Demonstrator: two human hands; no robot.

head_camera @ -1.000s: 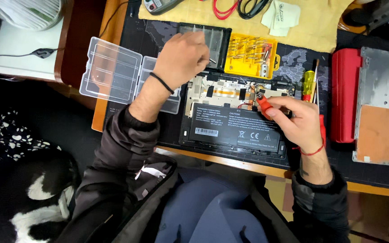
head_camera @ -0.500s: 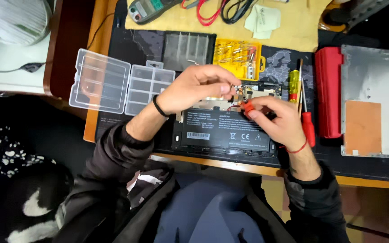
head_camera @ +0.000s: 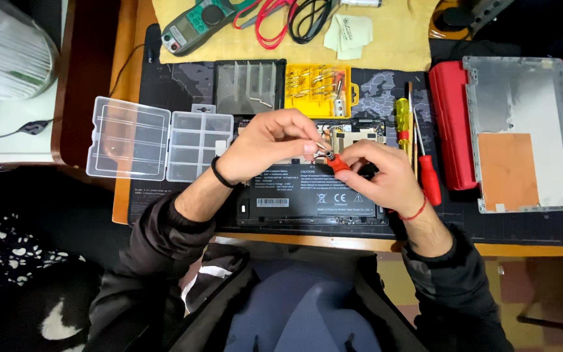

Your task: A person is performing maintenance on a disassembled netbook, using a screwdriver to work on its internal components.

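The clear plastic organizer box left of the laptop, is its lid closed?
No, the clear organizer box lies open flat, lid spread beside its compartments.

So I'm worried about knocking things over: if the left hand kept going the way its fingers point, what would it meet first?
The left hand points rightward, so it would first meet the red screwdriver held in the right hand, though their heights are hard to judge.

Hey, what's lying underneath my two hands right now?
An opened laptop: its black battery shows below the left hand and right hand, which meet at a small red screwdriver. The board parts directly under the hands are covered.
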